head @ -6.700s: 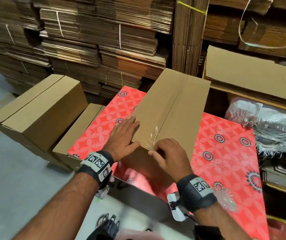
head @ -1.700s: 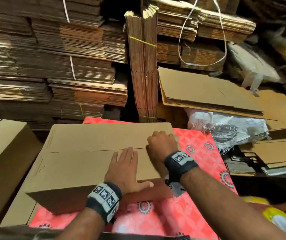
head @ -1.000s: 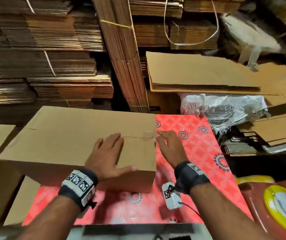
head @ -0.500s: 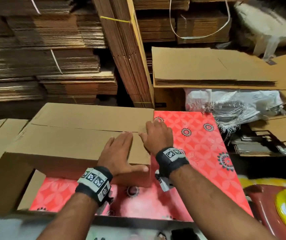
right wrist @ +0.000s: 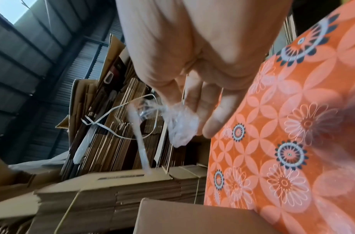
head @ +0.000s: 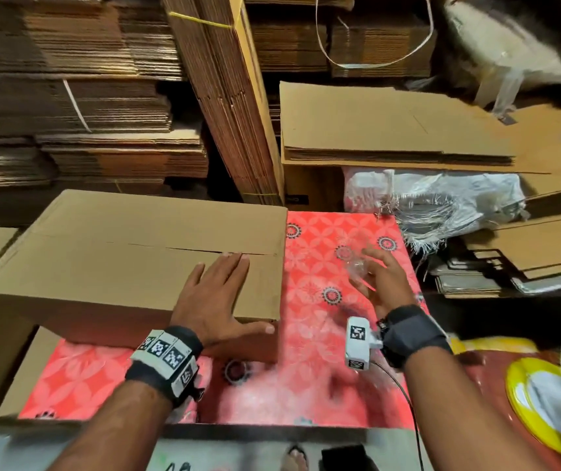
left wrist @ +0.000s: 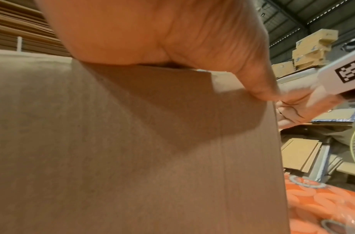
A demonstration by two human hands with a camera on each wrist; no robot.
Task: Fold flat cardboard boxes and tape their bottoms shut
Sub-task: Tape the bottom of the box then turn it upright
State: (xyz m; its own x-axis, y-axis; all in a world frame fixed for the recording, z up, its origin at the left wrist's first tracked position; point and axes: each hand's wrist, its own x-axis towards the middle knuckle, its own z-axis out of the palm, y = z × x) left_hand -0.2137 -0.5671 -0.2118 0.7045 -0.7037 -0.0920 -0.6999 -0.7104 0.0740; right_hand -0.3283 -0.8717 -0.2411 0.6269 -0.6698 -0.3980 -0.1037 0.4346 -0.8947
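Pressing down on the box (head: pixel 143 253) with my left hand (head: pixel 216 300), I keep its two bottom flaps shut. The fingers lie flat and straight on top, near the seam (head: pixel 204 250), and the thumb hooks over the near edge, so this grip is spread out and holds nothing. The box sits on the left part of the table (head: pixel 309 368), which has a red flowery cover.

My right hand (head: pixel 382 283) is off the box, out over the red cover. Its fingers are partly curled and they have a small scrunched bit of clear tape (right wrist: pixel 180 125) between them. A thin clear strand hangs from it in the right wrist view. I cannot tell if it is stuck to the fingers or pinched on purpose.

I think this is the taping step. The seam looks bare, with a thin dark gap, and I see no tape on it. So next I would drop the crumpled bit, get a fresh strip, and lay it along the seam while my left hand keeps pushing. I cannot see a tape roll anywhere.

The box is plain brown cardboard, dull and a little rough, with sharp straight edges. The tape is shiny, thin and crinkly. It will stick to skin, so getting rid of it may be fiddly. The cover looks smooth and slippery.
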